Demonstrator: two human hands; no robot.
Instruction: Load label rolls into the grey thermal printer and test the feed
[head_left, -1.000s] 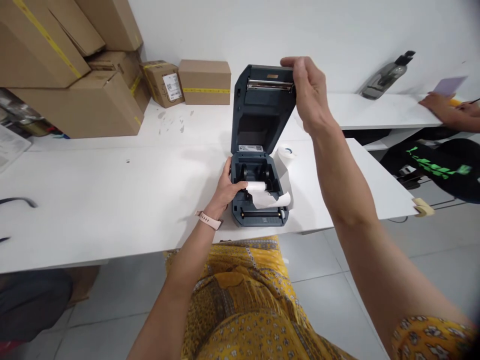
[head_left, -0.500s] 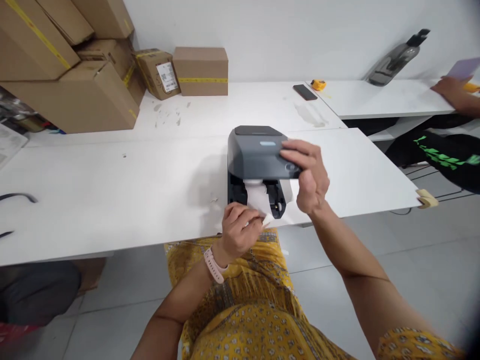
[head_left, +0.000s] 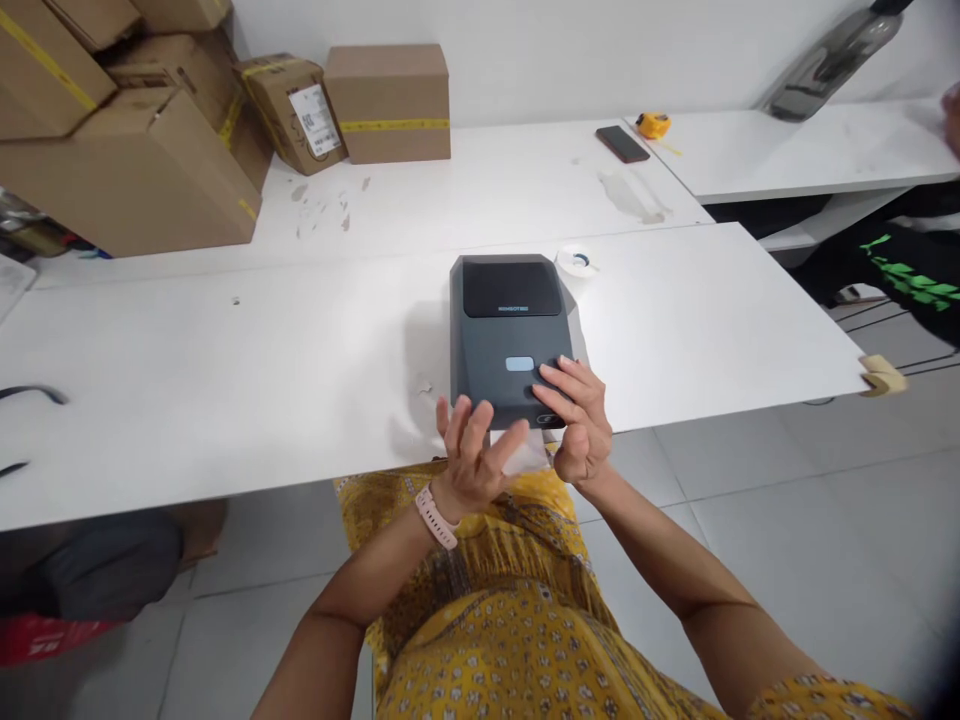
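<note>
A dark grey label printer [head_left: 495, 340] sits at the front edge of the white table with its lid down. A strip of white label paper [head_left: 529, 455] sticks out below its front edge. My right hand [head_left: 581, 420] grips the lid's front right corner, fingers on top and thumb at the front edge. At the front left, my left hand [head_left: 476, 460] is open with spread fingers beside the lid and the paper. Whether its fingertips touch the printer I cannot tell. The printer's inside is hidden under the lid.
Behind the printer's right side lies a white roll [head_left: 576, 262]. Cardboard boxes [head_left: 388, 105] stand at the back left. A phone [head_left: 622, 144], a yellow tape measure [head_left: 652, 125] and a bottle [head_left: 832, 65] are at the back right. Another person's hand [head_left: 952, 115] shows at the right edge.
The printer's lid has come down from raised to closed under my right hand. My left hand has let go of the paper strip and spread its fingers.
</note>
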